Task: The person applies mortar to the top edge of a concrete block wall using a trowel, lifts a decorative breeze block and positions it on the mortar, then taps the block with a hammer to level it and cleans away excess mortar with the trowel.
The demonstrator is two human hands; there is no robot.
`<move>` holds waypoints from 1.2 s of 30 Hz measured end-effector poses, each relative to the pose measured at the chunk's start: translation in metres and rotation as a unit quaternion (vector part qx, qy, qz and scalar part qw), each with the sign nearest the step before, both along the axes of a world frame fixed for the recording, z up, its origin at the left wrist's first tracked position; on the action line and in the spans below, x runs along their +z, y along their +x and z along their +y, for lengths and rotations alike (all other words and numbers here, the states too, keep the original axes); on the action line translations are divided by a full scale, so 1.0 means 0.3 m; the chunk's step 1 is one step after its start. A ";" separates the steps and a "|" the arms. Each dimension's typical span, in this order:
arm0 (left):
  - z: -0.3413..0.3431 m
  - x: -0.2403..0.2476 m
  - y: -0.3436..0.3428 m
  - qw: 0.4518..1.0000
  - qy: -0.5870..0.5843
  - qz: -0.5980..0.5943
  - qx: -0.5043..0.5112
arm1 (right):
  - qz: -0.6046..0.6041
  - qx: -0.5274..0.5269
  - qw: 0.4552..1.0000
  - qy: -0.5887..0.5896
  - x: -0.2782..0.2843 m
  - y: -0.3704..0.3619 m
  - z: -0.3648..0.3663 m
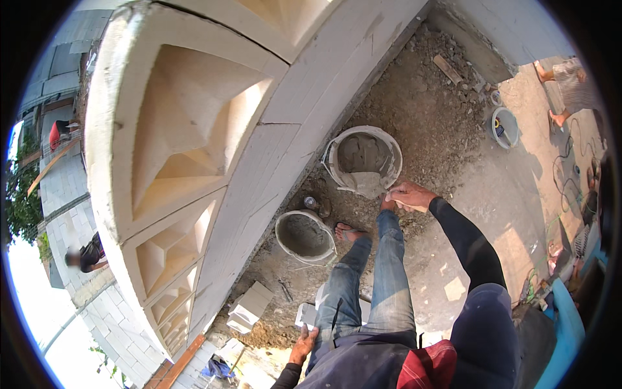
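Dark fabric sleeves (475,243) bare the hands (412,196), one gripping mortar-caked trowel (369,185).

This is an outdoor building site: a bucket (396,154) of wet mortar (358,154) stands on bare dirt ground (418,107) by its edge along a block wall (275,162), with rubble (447,48) in the ground's far corner and loose blocks (251,305) nearer.

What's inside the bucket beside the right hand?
Grey mortar inside the bucket; what looks like a trowel blade by the right hand covers part. The bottom is hidden beneath the mortar.
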State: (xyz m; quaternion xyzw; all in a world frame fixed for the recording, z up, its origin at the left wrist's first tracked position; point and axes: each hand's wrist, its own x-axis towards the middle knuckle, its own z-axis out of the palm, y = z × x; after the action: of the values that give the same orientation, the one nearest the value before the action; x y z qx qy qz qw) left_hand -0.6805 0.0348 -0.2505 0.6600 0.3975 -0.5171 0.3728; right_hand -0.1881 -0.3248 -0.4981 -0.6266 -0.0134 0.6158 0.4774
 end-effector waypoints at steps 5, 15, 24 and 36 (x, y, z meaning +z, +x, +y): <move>-0.085 0.108 0.199 0.991 0.081 0.017 0.109 | -0.072 -0.047 0.995 0.042 0.664 -0.013 -0.010; -0.105 -0.103 0.197 0.970 0.102 -0.087 0.204 | -0.709 -0.039 0.704 0.028 1.732 0.171 0.304; -0.063 -0.301 -0.047 0.930 0.146 -0.080 0.329 | -0.849 0.112 0.507 -0.102 1.781 0.290 0.469; 0.070 -0.263 -0.169 0.965 0.078 -0.038 0.247 | -0.635 0.132 0.754 -0.101 1.845 0.206 0.494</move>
State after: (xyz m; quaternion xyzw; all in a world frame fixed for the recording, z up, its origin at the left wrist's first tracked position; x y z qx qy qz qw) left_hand -0.7311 0.0559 -0.3293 0.5876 0.5729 -0.3511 0.4509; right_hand -0.1263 -0.1765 0.0553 -0.9101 -0.3340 0.1312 0.2072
